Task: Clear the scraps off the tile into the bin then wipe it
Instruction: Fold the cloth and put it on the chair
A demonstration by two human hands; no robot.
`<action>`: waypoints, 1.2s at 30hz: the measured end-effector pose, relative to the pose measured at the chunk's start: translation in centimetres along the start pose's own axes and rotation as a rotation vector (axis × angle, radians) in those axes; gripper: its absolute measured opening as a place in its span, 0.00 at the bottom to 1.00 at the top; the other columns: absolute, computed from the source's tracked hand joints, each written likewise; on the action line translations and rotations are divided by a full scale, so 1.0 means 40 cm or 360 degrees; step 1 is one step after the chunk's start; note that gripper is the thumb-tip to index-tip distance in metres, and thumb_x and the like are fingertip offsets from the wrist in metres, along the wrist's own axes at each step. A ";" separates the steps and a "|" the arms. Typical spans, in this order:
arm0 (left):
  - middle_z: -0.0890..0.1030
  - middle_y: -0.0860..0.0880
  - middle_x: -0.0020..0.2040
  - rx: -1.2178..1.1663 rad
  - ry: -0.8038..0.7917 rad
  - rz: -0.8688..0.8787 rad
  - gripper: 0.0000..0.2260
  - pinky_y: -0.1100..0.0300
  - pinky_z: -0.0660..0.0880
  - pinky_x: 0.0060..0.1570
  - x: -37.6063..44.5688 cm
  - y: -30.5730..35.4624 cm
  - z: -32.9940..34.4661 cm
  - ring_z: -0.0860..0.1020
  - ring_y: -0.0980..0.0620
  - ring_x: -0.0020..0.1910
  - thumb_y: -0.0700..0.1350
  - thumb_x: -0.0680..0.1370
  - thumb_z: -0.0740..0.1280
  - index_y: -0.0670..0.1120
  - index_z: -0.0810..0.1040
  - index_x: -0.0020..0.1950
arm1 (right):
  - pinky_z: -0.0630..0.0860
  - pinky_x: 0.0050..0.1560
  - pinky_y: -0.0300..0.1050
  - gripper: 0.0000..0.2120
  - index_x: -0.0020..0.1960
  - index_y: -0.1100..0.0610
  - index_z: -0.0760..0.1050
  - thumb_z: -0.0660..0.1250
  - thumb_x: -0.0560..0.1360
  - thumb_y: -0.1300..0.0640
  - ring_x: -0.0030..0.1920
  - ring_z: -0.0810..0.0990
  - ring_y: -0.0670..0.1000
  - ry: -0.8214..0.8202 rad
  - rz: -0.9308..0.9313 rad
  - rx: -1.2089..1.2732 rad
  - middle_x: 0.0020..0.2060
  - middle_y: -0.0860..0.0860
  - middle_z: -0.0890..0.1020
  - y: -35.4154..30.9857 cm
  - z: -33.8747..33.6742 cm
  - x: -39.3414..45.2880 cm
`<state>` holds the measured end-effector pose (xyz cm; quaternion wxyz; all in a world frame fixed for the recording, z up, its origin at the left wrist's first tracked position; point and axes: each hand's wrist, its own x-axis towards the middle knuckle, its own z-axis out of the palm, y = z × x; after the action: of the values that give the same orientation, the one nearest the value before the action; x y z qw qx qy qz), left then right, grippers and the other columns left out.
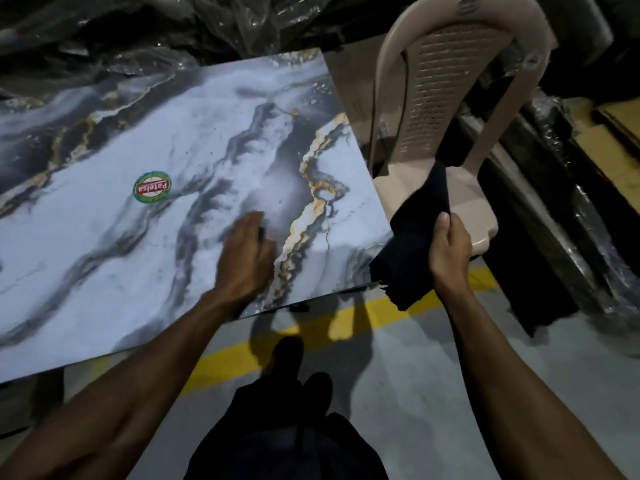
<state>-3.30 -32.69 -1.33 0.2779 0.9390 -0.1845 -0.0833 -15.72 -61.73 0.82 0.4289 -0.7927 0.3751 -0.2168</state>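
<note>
A large glossy marble-patterned tile (145, 237) lies flat and fills the left and middle of the view; it is white, grey and gold-veined. A round green and red sticker (152, 187) sits on it. Tiny dark specks dot the surface around the middle. My left hand (246, 252) is over the tile near its front right corner, blurred, fingers curled; something small and dark shows at its fingertips, and I cannot tell if it is held. My right hand (449, 249) grips a dark cloth (414, 244) just off the tile's right edge. No bin is in view.
A beige plastic chair (460, 109) stands right of the tile. Black plastic-wrapped bundles (138, 32) lie behind it, and cardboard (609, 143) and wrapped goods at far right. The grey floor has a yellow line (242, 355). My feet (298, 372) stand below the tile's edge.
</note>
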 end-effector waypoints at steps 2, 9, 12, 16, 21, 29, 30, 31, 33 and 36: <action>0.72 0.43 0.70 -0.0357 -0.0117 0.0084 0.23 0.60 0.64 0.66 0.045 0.110 0.023 0.70 0.46 0.68 0.51 0.79 0.58 0.43 0.69 0.71 | 0.63 0.40 0.45 0.16 0.41 0.60 0.65 0.53 0.84 0.55 0.39 0.67 0.49 -0.0108 -0.0023 0.0245 0.35 0.54 0.70 -0.034 -0.012 0.004; 0.73 0.51 0.68 -0.1591 -0.0923 -0.0467 0.26 0.61 0.71 0.50 0.231 0.390 0.093 0.73 0.52 0.66 0.54 0.76 0.67 0.51 0.65 0.73 | 0.79 0.59 0.48 0.15 0.61 0.56 0.76 0.54 0.84 0.53 0.61 0.80 0.55 -0.0524 0.0491 0.1389 0.59 0.56 0.82 -0.135 -0.066 0.053; 0.82 0.51 0.52 -0.1784 -0.1108 -0.0524 0.12 0.59 0.76 0.45 0.287 0.429 0.104 0.80 0.51 0.51 0.50 0.77 0.68 0.49 0.76 0.59 | 0.81 0.52 0.47 0.18 0.58 0.57 0.80 0.52 0.84 0.54 0.57 0.83 0.54 -0.0570 0.0679 0.1771 0.56 0.55 0.84 -0.156 -0.077 0.101; 0.81 0.47 0.43 -0.1889 -0.1007 -0.0425 0.06 0.58 0.81 0.39 0.351 0.471 0.081 0.81 0.51 0.41 0.41 0.77 0.69 0.42 0.78 0.52 | 0.79 0.56 0.48 0.18 0.55 0.55 0.84 0.55 0.81 0.62 0.59 0.81 0.55 -0.0555 0.0754 0.1898 0.59 0.56 0.82 -0.138 -0.088 0.174; 0.79 0.51 0.31 -0.1291 -0.0875 0.0003 0.07 0.64 0.73 0.31 0.422 0.555 0.032 0.78 0.56 0.31 0.39 0.73 0.74 0.43 0.76 0.40 | 0.76 0.55 0.52 0.15 0.58 0.51 0.79 0.65 0.74 0.48 0.56 0.82 0.52 -0.0631 0.0936 0.1505 0.55 0.50 0.84 -0.101 -0.083 0.267; 0.74 0.56 0.25 -0.0816 -0.0793 0.0204 0.12 0.68 0.66 0.26 0.481 0.684 0.069 0.72 0.61 0.26 0.45 0.71 0.76 0.46 0.74 0.34 | 0.76 0.41 0.44 0.08 0.54 0.52 0.76 0.68 0.75 0.55 0.47 0.82 0.50 -0.0641 0.0806 0.0785 0.46 0.49 0.84 -0.093 -0.098 0.480; 0.74 0.55 0.26 -0.0791 -0.0766 0.0182 0.12 0.67 0.66 0.26 0.488 0.695 0.075 0.72 0.61 0.26 0.45 0.71 0.76 0.45 0.74 0.35 | 0.75 0.38 0.41 0.05 0.50 0.52 0.77 0.66 0.76 0.58 0.43 0.82 0.48 -0.0603 0.0794 0.0770 0.43 0.49 0.83 -0.089 -0.105 0.507; 0.74 0.54 0.27 -0.0787 -0.0739 0.0146 0.11 0.67 0.66 0.26 0.494 0.712 0.084 0.72 0.61 0.26 0.45 0.71 0.76 0.45 0.75 0.35 | 0.74 0.35 0.39 0.06 0.47 0.52 0.77 0.64 0.77 0.61 0.40 0.81 0.46 -0.0592 0.0763 0.0755 0.41 0.48 0.82 -0.076 -0.119 0.539; 0.75 0.54 0.26 -0.0804 -0.0671 0.0026 0.10 0.69 0.66 0.24 0.498 0.745 0.094 0.72 0.62 0.24 0.42 0.73 0.74 0.45 0.75 0.36 | 0.74 0.33 0.38 0.06 0.46 0.53 0.77 0.63 0.77 0.62 0.37 0.80 0.46 -0.0653 0.0707 0.0714 0.38 0.48 0.81 -0.048 -0.157 0.597; 0.75 0.55 0.25 -0.0860 -0.0575 -0.0143 0.10 0.70 0.66 0.23 0.501 0.779 0.114 0.71 0.63 0.23 0.40 0.74 0.73 0.45 0.75 0.36 | 0.76 0.37 0.40 0.04 0.50 0.55 0.78 0.65 0.78 0.62 0.40 0.81 0.47 -0.0830 0.0626 0.0636 0.41 0.49 0.82 -0.014 -0.224 0.669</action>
<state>4.58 -67.02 11.02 0.4758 0.8087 -0.1603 -0.3066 -4.73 -87.06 6.69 0.6894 -0.6348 0.3487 0.0100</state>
